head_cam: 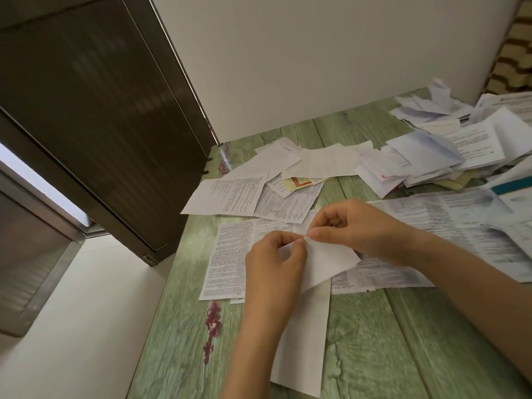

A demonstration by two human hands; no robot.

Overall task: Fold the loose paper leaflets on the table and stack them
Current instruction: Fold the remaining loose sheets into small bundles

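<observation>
White paper is pinched by both hands: left hand (276,254) and right hand (355,226) meet at the turned-over top corner of a long leaflet (305,341). Its long axis runs from that pinch toward the person, lying on the green tabletop (388,355). Beyond the leaflet lie printed sheets (227,254), farther beyond it a loose heap (426,165).

Shows soft, even, fairly dim light, with one blown-out strip of daylight at the window gap (43,182) on the left. Casts only faint shadows beneath the lifted paper (325,260) and catches a small glare at the far corner of the table (226,158). Bends straight lines toward the edges and smears the print on the right-hand leaflets (475,223).
</observation>
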